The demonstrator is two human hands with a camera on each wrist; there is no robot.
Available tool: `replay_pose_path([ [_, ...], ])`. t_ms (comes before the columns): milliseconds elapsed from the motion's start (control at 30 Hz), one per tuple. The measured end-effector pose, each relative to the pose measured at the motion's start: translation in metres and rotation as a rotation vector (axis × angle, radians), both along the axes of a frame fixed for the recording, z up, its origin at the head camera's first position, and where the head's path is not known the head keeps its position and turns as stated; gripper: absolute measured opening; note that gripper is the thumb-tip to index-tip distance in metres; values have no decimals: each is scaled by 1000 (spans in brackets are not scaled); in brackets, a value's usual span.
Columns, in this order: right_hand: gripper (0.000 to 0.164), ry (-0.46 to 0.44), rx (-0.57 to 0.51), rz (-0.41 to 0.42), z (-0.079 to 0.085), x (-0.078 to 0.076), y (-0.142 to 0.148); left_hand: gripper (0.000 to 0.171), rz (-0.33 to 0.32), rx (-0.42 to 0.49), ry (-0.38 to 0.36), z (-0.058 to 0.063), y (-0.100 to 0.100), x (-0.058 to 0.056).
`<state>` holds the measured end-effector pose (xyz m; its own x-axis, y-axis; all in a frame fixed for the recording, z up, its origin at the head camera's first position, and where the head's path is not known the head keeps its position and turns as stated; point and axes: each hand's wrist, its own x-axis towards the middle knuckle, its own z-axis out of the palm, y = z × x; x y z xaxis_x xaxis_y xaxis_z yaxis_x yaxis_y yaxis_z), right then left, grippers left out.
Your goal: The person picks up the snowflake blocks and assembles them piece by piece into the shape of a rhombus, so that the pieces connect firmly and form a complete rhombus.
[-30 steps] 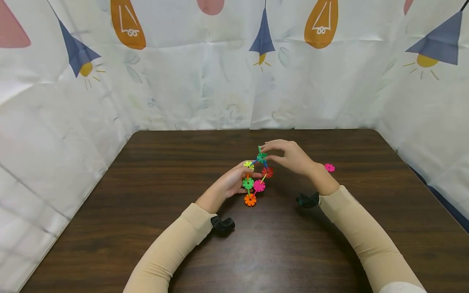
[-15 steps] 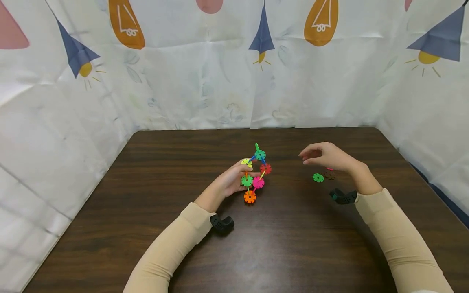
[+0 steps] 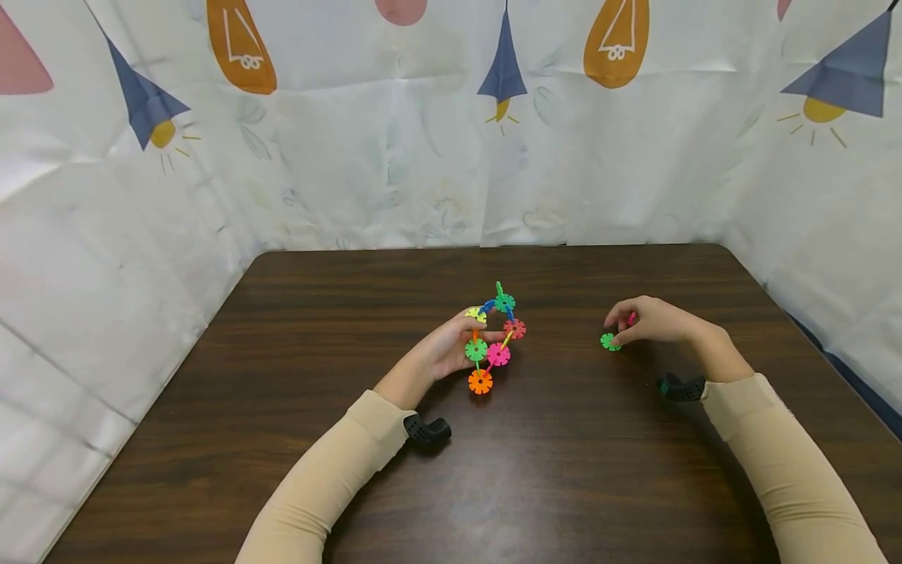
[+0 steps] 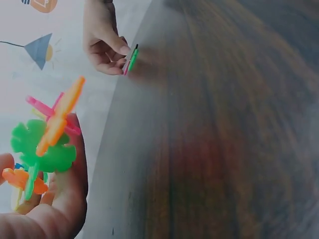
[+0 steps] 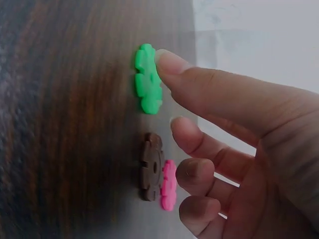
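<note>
My left hand (image 3: pixel 444 346) grips a loop of interlocking snowflake discs (image 3: pixel 499 355), raised over the table. Yellow, green, pink, red and teal discs make up the ring, with thin edge-on discs linking them. An orange disc (image 3: pixel 481 382) hangs at its bottom, and a light green one (image 3: pixel 499 288) sticks up at the top. Farther right, my right hand (image 3: pixel 658 317) is low over loose discs. Its thumb tip overlaps the edge of a green disc (image 5: pixel 146 82) in the right wrist view, its other fingers loosely bent. The index fingertip is hidden behind the thumb.
A brown disc (image 5: pixel 151 169) and a pink disc (image 5: pixel 169 185) lie close together beside the green one. Dark wood-grain tabletop (image 3: pixel 352 313) spreads all round. A printed white curtain (image 3: pixel 423 172) hangs behind the table's far edge. Each wrist carries a black camera mount (image 3: pixel 427 431).
My right hand has left the top of the disc loop, moved right and come down to the loose discs. My left hand keeps its grip, and the loop has shifted only slightly.
</note>
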<state>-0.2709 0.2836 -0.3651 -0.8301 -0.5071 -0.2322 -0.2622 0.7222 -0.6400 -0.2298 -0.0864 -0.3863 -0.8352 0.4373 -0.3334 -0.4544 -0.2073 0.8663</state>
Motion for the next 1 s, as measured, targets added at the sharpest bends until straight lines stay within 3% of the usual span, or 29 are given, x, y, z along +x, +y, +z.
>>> replay_pose_path([
  [233,25,-13,-18,-8,-1,2,-3,33,28,19,8,-3,2,1],
  [733,21,-119,-30,11,-2,0,-4,42,76,19,31,-3,3,4],
  [1000,20,-123,-28,46,2,1,-5,45,76,-22,53,-3,2,5],
])
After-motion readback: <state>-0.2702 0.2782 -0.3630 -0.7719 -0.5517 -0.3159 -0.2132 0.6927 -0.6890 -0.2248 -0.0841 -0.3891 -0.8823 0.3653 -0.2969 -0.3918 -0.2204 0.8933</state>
